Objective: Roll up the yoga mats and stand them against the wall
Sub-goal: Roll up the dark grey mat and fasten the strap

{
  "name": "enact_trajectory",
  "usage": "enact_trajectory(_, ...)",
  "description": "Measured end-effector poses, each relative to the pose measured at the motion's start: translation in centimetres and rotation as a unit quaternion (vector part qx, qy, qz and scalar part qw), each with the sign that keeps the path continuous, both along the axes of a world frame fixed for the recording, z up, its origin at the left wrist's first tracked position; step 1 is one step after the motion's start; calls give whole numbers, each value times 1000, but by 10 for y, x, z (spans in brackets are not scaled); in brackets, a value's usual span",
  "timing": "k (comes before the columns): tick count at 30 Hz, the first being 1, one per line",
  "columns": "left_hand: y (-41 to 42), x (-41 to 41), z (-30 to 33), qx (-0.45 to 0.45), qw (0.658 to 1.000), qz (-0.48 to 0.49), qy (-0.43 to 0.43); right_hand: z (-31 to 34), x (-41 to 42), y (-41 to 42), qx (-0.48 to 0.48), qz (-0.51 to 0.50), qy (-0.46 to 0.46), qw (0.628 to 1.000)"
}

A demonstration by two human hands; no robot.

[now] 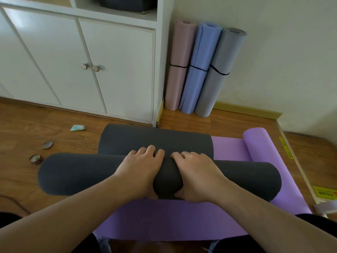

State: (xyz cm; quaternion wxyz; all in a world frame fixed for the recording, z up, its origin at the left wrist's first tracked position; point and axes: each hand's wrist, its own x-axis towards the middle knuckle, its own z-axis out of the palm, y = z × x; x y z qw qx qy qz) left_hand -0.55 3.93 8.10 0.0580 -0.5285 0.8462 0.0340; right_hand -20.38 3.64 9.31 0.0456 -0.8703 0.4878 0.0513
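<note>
Two small tins [39, 152] are seen on the wood floor [21, 125]. The dark grey mat [73, 174], partly rolled, is pressed by the left hand [141, 168] and right hand [196, 172], both wrapped around the roll. A purple mat [164, 220] lies underneath. Three rolled mats [198, 68] are stood against the wall [282, 52].

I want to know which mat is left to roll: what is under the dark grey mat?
A purple mat lies under the dark grey mat, its far end partly rolled. The floor below and the purple mat's middle are covered.
</note>
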Motion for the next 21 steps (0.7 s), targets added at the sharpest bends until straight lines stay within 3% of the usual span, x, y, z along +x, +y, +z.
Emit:
enact_trajectory(10, -4, 3, 11, 56, 996, 24, 70, -5, 4, 4, -22, -3, 36, 999)
enact_trajectory(16, -1, 4, 2, -4, 1000, -12, 16, -3, 0, 1, -14, -8, -4, 1000)
enact_trajectory(21, -5, 5, 2, -1, 999, -8, 52, -2, 2, 4, -22, -2, 13, 1000)
